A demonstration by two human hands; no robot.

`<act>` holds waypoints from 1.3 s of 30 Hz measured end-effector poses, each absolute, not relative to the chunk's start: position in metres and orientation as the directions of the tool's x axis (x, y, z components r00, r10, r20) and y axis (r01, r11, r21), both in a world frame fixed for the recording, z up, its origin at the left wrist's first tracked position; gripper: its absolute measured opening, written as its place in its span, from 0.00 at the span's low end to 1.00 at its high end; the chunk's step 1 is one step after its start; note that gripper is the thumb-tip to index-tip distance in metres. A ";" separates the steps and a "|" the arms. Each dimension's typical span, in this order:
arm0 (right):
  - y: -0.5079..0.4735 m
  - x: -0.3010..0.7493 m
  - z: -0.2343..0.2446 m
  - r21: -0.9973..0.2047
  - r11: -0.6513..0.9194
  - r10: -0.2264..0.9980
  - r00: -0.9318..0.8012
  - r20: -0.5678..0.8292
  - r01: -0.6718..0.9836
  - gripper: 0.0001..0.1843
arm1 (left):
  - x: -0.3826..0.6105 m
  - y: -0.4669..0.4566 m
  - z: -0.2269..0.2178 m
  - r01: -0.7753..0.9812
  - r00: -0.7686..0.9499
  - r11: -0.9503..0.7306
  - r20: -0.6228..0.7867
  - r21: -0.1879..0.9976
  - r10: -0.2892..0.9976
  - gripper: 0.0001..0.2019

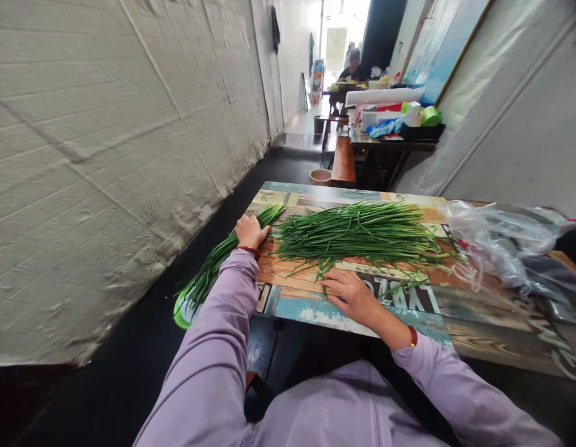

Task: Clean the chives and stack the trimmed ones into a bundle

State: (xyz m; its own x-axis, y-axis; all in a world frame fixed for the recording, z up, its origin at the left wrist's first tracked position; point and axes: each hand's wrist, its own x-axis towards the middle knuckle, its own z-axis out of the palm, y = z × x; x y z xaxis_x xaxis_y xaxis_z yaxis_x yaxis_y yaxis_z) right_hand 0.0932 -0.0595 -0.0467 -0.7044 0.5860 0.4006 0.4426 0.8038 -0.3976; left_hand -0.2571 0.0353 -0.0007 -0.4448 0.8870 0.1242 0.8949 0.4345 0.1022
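Sorting chives heaped mid-frame on the desk — pinning a gathered bundle at the left edge with the left hand, curled around its stalks, and laying the open right hand flat on loose strands. Better to draw few stalks, keeping ends level.
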 end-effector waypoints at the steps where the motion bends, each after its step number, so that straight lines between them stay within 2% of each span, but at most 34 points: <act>1: -0.060 0.093 -0.046 -0.399 0.804 0.586 -0.705 0.400 0.442 0.18 | -0.256 0.034 -0.005 0.900 -0.434 0.422 0.141 0.108 0.890 0.32; 7: -0.059 0.093 -0.046 -0.422 0.795 0.593 -0.706 0.388 0.435 0.18 | -0.240 0.025 -0.004 0.950 -0.303 0.267 0.265 0.162 0.915 0.36; 11: -0.059 0.092 -0.042 -0.433 0.799 0.583 -0.713 0.389 0.418 0.18 | -0.181 0.032 0.003 0.961 0.012 -0.074 0.225 0.267 0.974 0.40; 14: -0.056 0.092 -0.038 -0.439 0.799 0.584 -0.706 0.401 0.411 0.17 | -0.131 0.042 0.009 0.929 0.202 -0.260 0.226 0.264 0.953 0.45; 17: -0.052 0.091 -0.037 -0.428 0.802 0.582 -0.709 0.399 0.417 0.16 | -0.098 0.059 0.017 0.938 0.177 -0.229 0.206 0.260 0.962 0.48; 19: -0.049 0.091 -0.037 -0.412 0.803 0.582 -0.715 0.387 0.430 0.15 | -0.083 0.072 0.020 0.946 0.166 -0.199 0.144 0.254 0.975 0.51; 22: -0.046 0.091 -0.037 -0.390 0.811 0.571 -0.734 0.369 0.436 0.15 | -0.069 0.085 0.019 0.955 0.237 -0.243 0.056 0.173 0.970 0.58; 26: -0.043 0.094 -0.038 -0.391 0.814 0.567 -0.733 0.376 0.429 0.16 | -0.061 0.097 0.014 0.973 0.214 -0.218 0.060 0.080 0.975 0.67; 31: -0.039 0.111 -0.038 -0.420 0.802 0.583 -0.707 0.400 0.424 0.16 | -0.062 0.108 0.018 0.973 0.224 -0.224 0.000 0.047 0.975 0.61; 35: -0.034 0.128 -0.036 -0.460 0.789 0.593 -0.699 0.399 0.407 0.14 | -0.063 0.110 0.018 0.968 0.247 -0.247 0.025 0.036 0.969 0.54; 39: -0.032 0.132 -0.035 -0.474 0.781 0.602 -0.693 0.397 0.408 0.13 | -0.063 0.107 0.016 0.962 0.269 -0.270 0.039 0.034 0.962 0.53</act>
